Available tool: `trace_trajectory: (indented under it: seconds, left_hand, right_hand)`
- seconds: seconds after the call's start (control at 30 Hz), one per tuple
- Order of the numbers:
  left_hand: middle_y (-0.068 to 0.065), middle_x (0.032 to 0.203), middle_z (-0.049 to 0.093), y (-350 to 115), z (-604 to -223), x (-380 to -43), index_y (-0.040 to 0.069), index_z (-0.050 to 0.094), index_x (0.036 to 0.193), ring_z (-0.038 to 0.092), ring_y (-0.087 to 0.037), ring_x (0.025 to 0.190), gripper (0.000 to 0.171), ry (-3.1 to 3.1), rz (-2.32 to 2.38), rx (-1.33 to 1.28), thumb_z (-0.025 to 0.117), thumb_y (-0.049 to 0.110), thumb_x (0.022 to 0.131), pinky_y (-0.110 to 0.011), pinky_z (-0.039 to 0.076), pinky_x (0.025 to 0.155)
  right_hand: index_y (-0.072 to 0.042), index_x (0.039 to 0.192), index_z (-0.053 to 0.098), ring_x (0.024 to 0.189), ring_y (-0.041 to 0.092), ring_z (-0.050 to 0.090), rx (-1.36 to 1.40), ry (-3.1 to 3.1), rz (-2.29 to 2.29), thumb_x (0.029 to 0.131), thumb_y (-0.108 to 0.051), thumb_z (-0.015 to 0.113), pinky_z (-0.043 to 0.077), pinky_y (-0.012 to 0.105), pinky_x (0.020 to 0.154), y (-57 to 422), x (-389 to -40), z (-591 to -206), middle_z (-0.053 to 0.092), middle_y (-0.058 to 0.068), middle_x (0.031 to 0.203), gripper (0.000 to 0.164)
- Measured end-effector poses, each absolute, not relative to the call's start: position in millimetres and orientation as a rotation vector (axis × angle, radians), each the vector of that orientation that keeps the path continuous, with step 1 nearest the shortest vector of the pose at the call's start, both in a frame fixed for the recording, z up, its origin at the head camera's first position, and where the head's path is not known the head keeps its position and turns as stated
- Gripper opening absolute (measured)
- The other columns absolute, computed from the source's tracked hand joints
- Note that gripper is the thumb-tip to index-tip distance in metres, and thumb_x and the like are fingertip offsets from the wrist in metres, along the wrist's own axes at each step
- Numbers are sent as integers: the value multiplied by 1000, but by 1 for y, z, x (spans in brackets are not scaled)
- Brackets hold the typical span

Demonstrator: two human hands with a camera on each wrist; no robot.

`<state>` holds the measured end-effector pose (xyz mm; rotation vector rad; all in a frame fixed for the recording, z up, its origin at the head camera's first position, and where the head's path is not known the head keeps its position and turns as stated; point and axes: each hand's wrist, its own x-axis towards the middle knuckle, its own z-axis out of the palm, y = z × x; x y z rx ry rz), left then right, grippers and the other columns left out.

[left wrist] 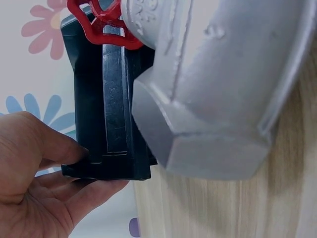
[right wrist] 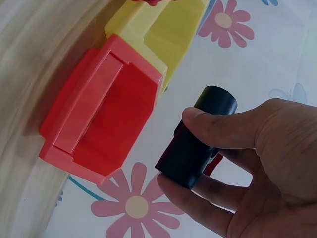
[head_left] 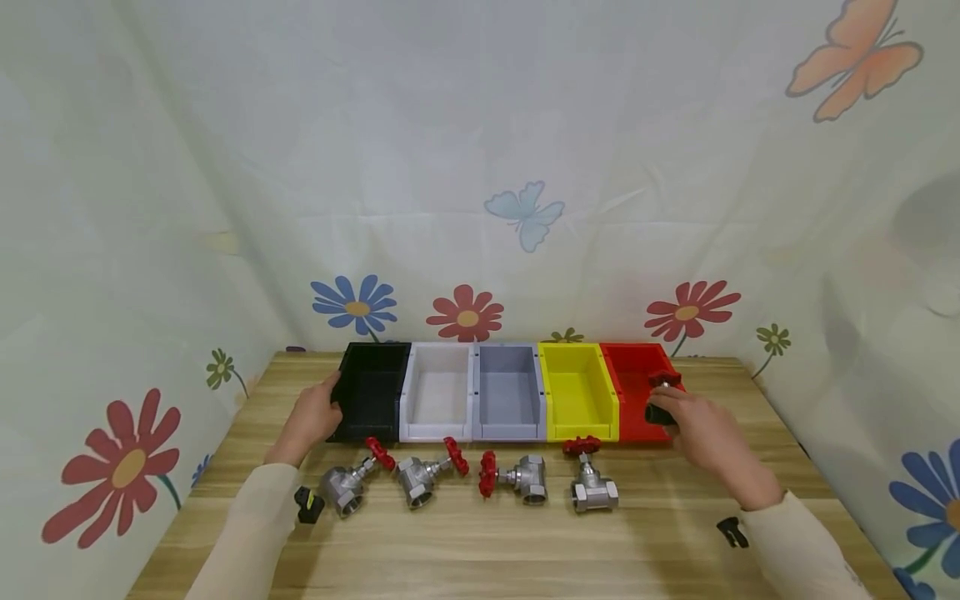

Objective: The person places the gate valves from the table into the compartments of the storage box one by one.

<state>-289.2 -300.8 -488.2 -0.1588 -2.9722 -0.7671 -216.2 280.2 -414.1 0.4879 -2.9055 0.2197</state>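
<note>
From overhead the right hand [head_left: 701, 429] just looks parked at the red plastic bin [head_left: 633, 387]; its wrist view shows fingers and thumb pinching a black plastic valve with a red handle [right wrist: 195, 139], held beside that bin. The left hand [head_left: 311, 417] grips the black plastic bin's [head_left: 371, 392] outer wall, thumb pressed on. Four steel valves with red handwheels [head_left: 427, 477] line the wooden table [head_left: 487, 542]; one [left wrist: 213, 89] fills most of the left wrist view.

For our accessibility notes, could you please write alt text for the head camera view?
A right hand holds a black valve with a red handle beside the red bin, while the left hand grips the black bin. Five coloured bins stand in a row behind four metal valves on a wooden table.
</note>
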Motion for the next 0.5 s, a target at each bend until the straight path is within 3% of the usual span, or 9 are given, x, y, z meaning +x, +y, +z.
trace_trajectory:
  seconds: [0.07, 0.17, 0.37, 0.5]
  left_hand:
    - [-9, 55, 48, -301, -488, -289, -10, 27, 151, 31, -13, 45, 66, -2978, -794, -154, 45, -2, 87, -31, 33, 53]
    - [-4, 51, 43, -300, -488, -288, -10, 26, 151, 28, -12, 44, 66, -2975, -811, -158, 44, -2, 87, -30, 31, 50]
    - [-9, 60, 50, -300, -489, -288, -10, 29, 149, 30, -12, 47, 65, -2959, -783, -165, 45, -1, 86, -32, 35, 56]
    - [-8, 56, 48, -300, -489, -288, -11, 29, 149, 29, -12, 45, 65, -2953, -794, -170, 44, -2, 86, -31, 33, 53]
  right_hand:
    - [-4, 122, 67, 88, 35, 65, 500, -2897, 207, 72, 2, 80, 58, 53, 73, 281, -219, -413, 68, 20, 118, 51]
    - [-3, 122, 67, 90, 36, 65, 504, -2891, 195, 73, 1, 80, 57, 53, 75, 283, -223, -413, 67, 21, 120, 50]
    - [-4, 125, 66, 99, 39, 64, 470, -2893, 199, 75, -1, 80, 56, 54, 80, 284, -231, -414, 66, 21, 122, 52]
    - [-4, 126, 65, 102, 40, 64, 459, -2885, 203, 76, -2, 80, 56, 54, 81, 286, -236, -416, 66, 21, 123, 53]
